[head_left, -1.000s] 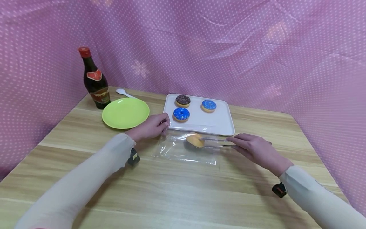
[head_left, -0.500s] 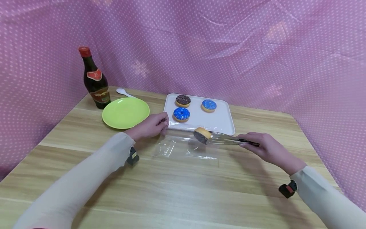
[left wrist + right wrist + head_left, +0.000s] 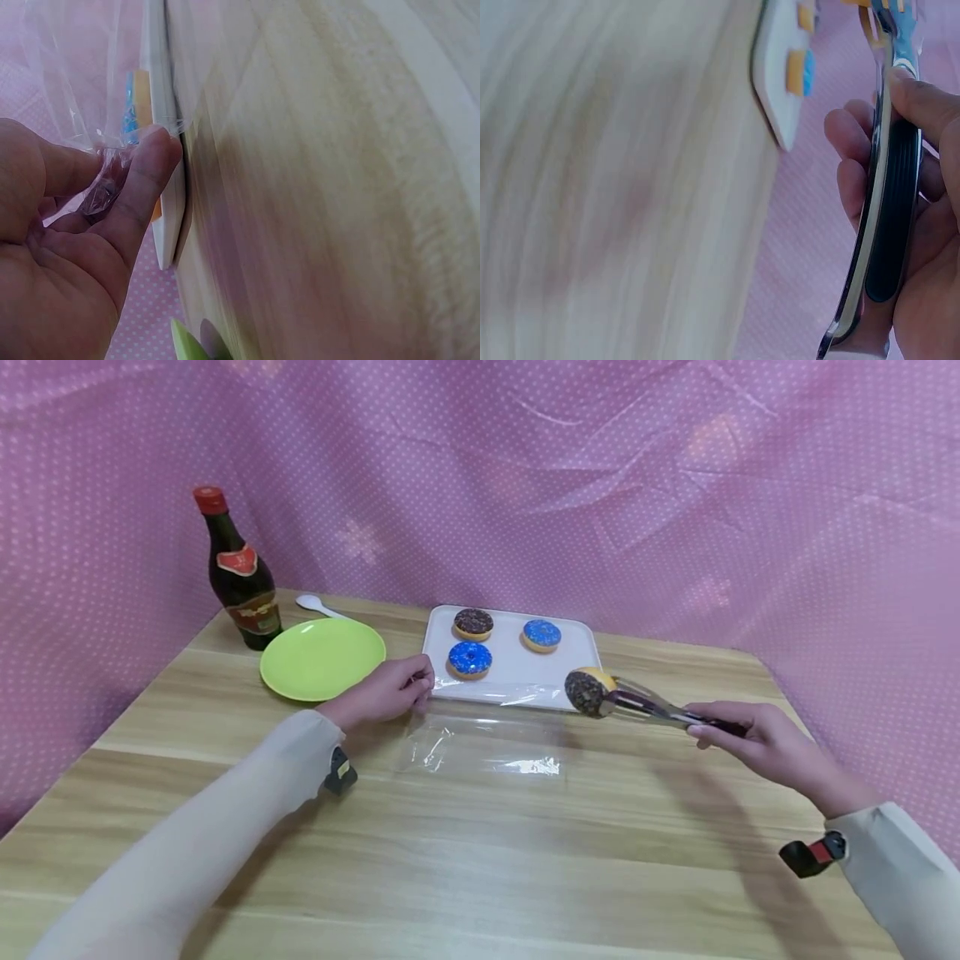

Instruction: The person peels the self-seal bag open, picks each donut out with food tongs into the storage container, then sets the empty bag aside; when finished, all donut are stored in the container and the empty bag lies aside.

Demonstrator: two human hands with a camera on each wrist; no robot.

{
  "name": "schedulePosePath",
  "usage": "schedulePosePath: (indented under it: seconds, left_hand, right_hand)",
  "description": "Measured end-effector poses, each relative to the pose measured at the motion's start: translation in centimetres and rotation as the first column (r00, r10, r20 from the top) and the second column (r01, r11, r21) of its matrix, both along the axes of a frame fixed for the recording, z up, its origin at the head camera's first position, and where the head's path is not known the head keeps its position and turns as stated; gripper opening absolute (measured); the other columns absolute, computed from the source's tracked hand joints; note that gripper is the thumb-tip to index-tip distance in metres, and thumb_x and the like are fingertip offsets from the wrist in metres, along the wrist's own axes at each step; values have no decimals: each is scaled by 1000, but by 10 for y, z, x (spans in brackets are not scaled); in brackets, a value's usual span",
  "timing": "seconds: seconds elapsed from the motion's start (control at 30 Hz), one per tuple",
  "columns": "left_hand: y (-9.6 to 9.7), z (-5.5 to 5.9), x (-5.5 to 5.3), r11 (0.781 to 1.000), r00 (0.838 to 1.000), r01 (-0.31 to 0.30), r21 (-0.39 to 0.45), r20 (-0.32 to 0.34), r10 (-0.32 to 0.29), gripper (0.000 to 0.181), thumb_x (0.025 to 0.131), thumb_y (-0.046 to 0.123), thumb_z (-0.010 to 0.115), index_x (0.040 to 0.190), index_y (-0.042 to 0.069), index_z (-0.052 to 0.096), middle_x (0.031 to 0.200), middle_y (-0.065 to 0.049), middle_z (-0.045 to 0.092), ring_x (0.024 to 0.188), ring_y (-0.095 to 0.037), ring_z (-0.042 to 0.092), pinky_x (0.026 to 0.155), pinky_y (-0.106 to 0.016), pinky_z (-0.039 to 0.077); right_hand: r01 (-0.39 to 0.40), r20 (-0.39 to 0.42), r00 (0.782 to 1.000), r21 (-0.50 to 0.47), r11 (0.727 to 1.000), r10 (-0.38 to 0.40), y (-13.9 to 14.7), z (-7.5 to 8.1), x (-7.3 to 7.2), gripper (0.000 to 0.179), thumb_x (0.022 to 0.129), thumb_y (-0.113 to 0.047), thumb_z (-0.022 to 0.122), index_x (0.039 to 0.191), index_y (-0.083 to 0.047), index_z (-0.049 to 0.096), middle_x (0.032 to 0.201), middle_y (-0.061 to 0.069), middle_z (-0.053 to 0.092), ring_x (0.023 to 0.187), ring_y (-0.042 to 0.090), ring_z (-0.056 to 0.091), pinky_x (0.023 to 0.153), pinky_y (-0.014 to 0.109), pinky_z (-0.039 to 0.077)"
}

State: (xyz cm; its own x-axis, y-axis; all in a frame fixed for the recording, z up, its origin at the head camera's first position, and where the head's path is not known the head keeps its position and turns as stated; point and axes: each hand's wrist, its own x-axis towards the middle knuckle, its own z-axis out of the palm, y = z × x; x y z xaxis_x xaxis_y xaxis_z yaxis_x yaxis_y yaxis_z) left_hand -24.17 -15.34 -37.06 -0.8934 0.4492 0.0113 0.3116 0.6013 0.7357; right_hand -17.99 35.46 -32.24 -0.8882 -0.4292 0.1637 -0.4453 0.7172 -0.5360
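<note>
Tongs [image 3: 651,707] with dark handle grips are in my right hand [image 3: 765,747], above the table's right side. Their ends clasp a chocolate-topped donut [image 3: 587,693], tipped on its side near the tray's front right corner. In the right wrist view, thumb and fingers wrap the tongs' black handle [image 3: 895,217]. My left hand [image 3: 386,692] pinches the gathered corner of a clear plastic bag [image 3: 483,747], which spreads over the table to its right. From the left wrist, crumpled plastic [image 3: 109,184] shows between thumb and fingers.
A white tray [image 3: 517,681] behind the bag bears one chocolate donut [image 3: 473,623] and two blue ones [image 3: 470,659]. To the left are a green plate [image 3: 322,660], a white spoon [image 3: 318,605] and a dark bottle [image 3: 242,581]. Pink curtain [image 3: 480,485] surrounds the table.
My right hand has drawn the tongs and donut out of the bag, up and to the right, turning the topping into view. My left hand keeps its hold on the bag, which lies flatter.
</note>
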Motion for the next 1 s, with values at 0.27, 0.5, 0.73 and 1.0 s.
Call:
schedulePosePath:
  seconds: [0.27, 0.5, 0.73, 1.0]
  left_hand:
    - [0, -3, -1, 1000, 1000, -4, 15, 8, 4, 12, 107, 2, 47, 97, 4, 53, 86, -12, 64, 81, -20, 60, 75, -29, 48]
    - [4, -4, -2, 999, 1000, 15, 30, 4, -15, 11, 107, 2, 49, 99, 2, 56, 85, -14, 66, 78, -18, 62, 73, -28, 50]
    - [6, -4, -2, 1000, 999, 18, 26, 44, -19, 11, 109, 4, 48, 104, -1, 56, 90, -17, 66, 81, -21, 64, 75, -29, 52]
    - [6, -3, -2, 999, 998, 31, 33, 49, -32, 11, 109, 3, 47, 104, -1, 55, 90, -16, 67, 80, -20, 66, 74, -28, 54]
  right_hand:
    - [70, 116, 991, -34, 997, -66, 0, 2, -18, 32, 104, -15, 65, 131, 1, 69, 84, -15, 76, 75, 2, 66, 57, 27, 43]
    - [75, 272, 961, -115, 991, -42, -21, -12, -41, 37, 108, -19, 59, 134, 5, 65, 93, -14, 76, 81, 7, 71, 69, 25, 58]
    - [120, 399, 915, -125, 985, -61, -54, -22, -56, 43, 108, -28, 59, 134, 6, 65, 97, 3, 77, 80, 9, 69, 73, 28, 59]
    - [119, 547, 837, -239, 964, 33, -76, -31, -62, 40, 108, -23, 59, 131, 10, 63, 95, 2, 75, 78, 7, 68, 73, 24, 60]
